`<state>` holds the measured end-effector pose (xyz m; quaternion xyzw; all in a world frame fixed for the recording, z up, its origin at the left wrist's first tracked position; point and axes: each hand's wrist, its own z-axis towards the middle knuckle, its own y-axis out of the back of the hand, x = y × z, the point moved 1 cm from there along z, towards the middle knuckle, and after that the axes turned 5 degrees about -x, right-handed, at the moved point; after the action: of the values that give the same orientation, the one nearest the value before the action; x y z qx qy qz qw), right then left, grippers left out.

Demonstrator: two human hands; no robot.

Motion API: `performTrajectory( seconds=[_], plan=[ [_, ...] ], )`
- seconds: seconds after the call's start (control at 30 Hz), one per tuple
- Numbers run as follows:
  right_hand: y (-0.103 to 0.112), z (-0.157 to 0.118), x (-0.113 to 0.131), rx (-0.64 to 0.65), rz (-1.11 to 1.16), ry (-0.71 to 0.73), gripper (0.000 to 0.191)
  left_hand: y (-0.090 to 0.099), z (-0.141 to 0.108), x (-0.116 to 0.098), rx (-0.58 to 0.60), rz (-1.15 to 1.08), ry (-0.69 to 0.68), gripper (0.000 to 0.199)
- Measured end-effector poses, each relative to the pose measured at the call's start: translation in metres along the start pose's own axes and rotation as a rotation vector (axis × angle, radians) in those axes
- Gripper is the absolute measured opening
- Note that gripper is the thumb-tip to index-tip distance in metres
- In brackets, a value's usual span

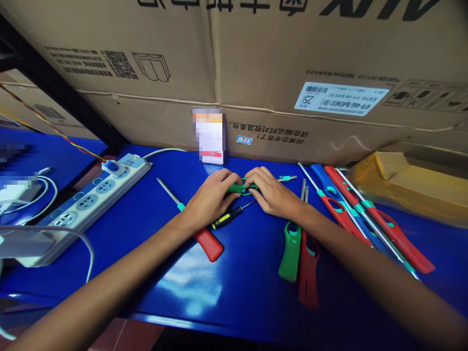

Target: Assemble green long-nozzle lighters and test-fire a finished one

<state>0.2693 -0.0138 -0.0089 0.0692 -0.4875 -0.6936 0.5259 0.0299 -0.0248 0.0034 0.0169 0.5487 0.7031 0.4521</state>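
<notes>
Both of my hands meet over the blue table [252,258], holding a green lighter body [239,187] between them. My left hand [212,197] pinches its left end, and my right hand [268,192] has its fingers closed on the right end. Just below them lies a black and yellow screwdriver [227,218], its tip toward my right hand. A red lighter [210,245] with a metal tube passes under my left wrist. Beyond my right hand a small metal and teal piece [287,178] shows. A green lighter [290,253] and another red one [309,273] lie by my right forearm.
Several red and blue long lighters [387,222] are piled at the right, beside an open cardboard box [420,180]. A phone [211,136] leans on the large carton [183,58] behind. At the left lie a power strip [87,200] and white cables [54,195].
</notes>
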Motion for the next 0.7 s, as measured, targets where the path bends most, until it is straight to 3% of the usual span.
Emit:
performTrajectory(
  seconds=[0.3,0.47,0.7],
  plan=[
    [-0.001,0.000,0.002,-0.009,-0.031,0.002,0.020,0.001,-0.009,-0.008,-0.005,0.170,0.026,0.022],
    [0.000,0.000,0.002,-0.023,-0.032,0.030,0.019,0.001,-0.010,-0.005,-0.045,0.075,0.075,0.020],
    [-0.001,-0.002,-0.002,-0.004,-0.016,0.038,0.017,0.000,-0.011,-0.001,-0.001,-0.015,0.036,0.015]
  ],
)
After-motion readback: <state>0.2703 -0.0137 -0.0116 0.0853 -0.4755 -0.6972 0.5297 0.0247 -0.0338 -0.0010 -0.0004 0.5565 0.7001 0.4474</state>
